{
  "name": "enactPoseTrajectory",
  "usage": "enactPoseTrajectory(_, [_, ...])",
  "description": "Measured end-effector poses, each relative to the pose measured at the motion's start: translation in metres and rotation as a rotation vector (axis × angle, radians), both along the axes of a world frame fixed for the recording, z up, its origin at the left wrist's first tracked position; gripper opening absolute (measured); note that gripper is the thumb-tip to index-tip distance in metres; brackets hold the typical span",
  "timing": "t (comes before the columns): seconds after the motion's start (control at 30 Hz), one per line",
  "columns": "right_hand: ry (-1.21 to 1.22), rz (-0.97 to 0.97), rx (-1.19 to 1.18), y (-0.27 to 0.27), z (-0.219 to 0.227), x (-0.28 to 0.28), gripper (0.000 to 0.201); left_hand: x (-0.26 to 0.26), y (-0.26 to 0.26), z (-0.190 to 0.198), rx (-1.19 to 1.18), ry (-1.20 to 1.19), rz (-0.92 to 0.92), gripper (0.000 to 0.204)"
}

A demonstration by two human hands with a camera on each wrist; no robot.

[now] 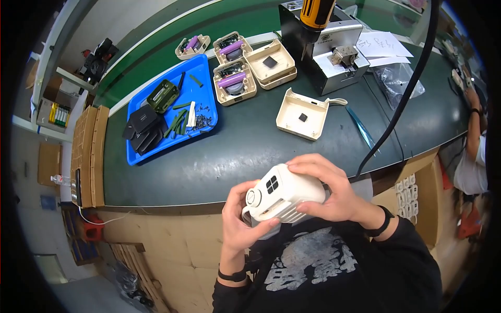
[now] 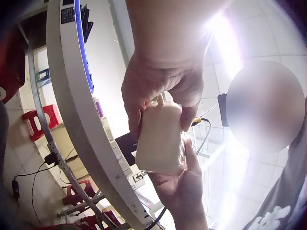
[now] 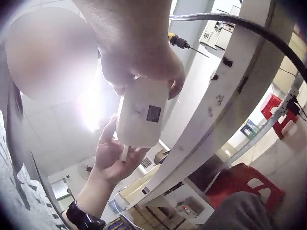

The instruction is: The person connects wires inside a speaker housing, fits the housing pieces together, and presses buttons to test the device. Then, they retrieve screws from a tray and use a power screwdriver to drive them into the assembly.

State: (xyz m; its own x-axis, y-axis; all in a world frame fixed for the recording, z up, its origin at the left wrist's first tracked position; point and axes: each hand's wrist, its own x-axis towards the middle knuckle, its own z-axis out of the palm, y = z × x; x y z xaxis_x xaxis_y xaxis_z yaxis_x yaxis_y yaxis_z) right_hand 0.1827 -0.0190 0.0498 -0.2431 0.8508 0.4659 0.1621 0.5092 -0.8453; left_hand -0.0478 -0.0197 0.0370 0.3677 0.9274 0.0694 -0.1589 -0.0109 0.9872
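A cream-coloured boxy device (image 1: pixel 288 194) with a round dial and a black four-pane mark is held in front of the torso, off the table's front edge. The left hand (image 1: pixel 241 218) grips its dial end, thumb on the near side. Around the opposite end curls the right hand (image 1: pixel 334 190), fingers on top and thumb on the ribbed side. In the left wrist view the device (image 2: pixel 159 139) shows a smooth face between both hands. The right wrist view shows a dark square label on the device (image 3: pixel 139 112).
A blue tray (image 1: pixel 172 147) holds black and green parts and screws. Behind are open cream housings (image 1: pixel 235 98) with purple cells. An empty half shell (image 1: pixel 292 125), blue tweezers (image 1: pixel 361 128), a metal machine (image 1: pixel 334 78) and a hanging yellow screwdriver (image 1: pixel 316 13) are to the right. A black cable crosses the right side.
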Motion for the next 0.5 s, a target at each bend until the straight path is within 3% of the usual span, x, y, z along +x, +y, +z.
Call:
enactPoseTrajectory(0.3, [-0.041,0.105,0.117,-0.003,0.005,0.008,0.070,0.004,-0.003,0.007,0.308,0.093,-0.011,0.071])
enactPoseTrajectory(0.5, [0.002,0.161,0.114,-0.004,0.006,0.013,0.076,0.003,-0.006,0.012,0.354,0.097,-0.032,0.070])
